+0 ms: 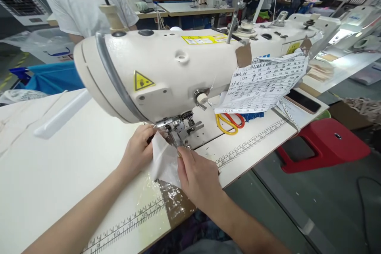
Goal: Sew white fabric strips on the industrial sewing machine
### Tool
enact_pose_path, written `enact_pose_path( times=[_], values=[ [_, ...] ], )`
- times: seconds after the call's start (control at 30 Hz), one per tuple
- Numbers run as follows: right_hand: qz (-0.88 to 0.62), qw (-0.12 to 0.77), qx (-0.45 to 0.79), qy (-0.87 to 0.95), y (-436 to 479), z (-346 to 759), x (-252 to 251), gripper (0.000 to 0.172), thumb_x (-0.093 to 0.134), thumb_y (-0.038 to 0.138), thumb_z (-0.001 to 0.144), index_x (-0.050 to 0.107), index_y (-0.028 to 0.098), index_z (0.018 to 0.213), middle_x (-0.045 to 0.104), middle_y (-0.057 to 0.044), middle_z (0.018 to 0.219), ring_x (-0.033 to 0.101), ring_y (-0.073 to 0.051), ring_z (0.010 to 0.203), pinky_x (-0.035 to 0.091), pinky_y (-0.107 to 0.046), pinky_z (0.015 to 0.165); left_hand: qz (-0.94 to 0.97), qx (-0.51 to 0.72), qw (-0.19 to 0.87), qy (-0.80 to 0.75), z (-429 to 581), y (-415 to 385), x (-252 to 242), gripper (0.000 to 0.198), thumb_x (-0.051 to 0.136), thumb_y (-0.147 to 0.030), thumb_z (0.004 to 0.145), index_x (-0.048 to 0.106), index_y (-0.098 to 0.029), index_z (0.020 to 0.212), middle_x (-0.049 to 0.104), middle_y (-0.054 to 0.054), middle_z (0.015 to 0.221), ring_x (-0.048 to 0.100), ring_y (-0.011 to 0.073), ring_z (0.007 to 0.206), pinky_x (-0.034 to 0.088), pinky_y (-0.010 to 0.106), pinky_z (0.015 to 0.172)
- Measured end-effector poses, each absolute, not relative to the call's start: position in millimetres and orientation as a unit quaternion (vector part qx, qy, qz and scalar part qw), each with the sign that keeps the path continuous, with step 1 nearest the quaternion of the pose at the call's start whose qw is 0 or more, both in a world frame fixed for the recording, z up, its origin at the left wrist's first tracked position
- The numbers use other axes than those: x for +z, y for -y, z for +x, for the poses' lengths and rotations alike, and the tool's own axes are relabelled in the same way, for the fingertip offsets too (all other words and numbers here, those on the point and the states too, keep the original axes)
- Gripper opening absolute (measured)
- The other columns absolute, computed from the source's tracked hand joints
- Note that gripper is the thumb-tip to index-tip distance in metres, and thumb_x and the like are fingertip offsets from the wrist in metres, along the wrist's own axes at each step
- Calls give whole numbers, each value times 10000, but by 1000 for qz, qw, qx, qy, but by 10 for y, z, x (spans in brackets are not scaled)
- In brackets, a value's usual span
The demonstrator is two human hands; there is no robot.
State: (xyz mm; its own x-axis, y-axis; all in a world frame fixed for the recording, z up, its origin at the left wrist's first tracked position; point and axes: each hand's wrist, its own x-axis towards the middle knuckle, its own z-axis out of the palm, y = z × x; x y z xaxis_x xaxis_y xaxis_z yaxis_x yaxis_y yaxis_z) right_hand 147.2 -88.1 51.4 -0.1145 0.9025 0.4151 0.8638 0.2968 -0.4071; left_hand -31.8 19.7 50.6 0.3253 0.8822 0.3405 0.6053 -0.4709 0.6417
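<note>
A piece of white fabric (pixel 164 160) hangs between my hands at the needle area of a white sewing machine (pixel 166 63). My left hand (pixel 137 149) is closed on the fabric's upper left edge, close to the presser foot (pixel 177 139). On the fabric's right side, my right hand (pixel 199 172) is closed with thumb and index finger pinched at the edge, just in front of the foot. The fingertips partly hide the spot where cloth and foot meet.
Scissors with yellow and red handles (pixel 228 123) lie under a handwritten paper sheet (pixel 262 83) taped to the machine. A phone (pixel 303 100) rests at the right. A red stool (pixel 330 143) stands beside the table. Behind the machine is a person in a white shirt (pixel 86 4).
</note>
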Motion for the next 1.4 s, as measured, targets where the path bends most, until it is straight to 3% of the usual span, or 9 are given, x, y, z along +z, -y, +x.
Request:
enact_pose_path(
  times=[0.73,1.0,1.27,1.4],
  values=[
    [-590,313,43,743,846,1465,505,255,473,125,1011,598,109,1233,712,-74,924,701,-225,755,497,-322,543,811,318,182,-456,-329,-177,540,281,496,-424,948,665,-215,866,675,64,891,606,243,853,513,388,757],
    [-585,311,15,749,840,1459,473,261,481,115,1003,572,89,1247,691,-72,880,688,-226,704,502,-333,505,844,309,89,-430,-281,-206,490,204,480,-353,898,608,-196,918,649,85,852,583,267,822,495,405,711],
    [-594,302,47,744,841,1466,495,220,494,130,1002,567,129,1209,700,-69,923,701,-228,756,512,-326,544,812,307,167,-468,-313,-192,547,236,518,-413,926,645,-224,862,687,45,907,618,221,813,515,359,730],
    [-606,282,48,743,844,1460,512,214,531,115,981,572,134,1190,698,-62,896,697,-231,732,500,-326,521,823,308,137,-458,-332,-182,551,234,524,-405,945,651,-224,867,693,40,896,629,219,821,518,345,708]
  ],
)
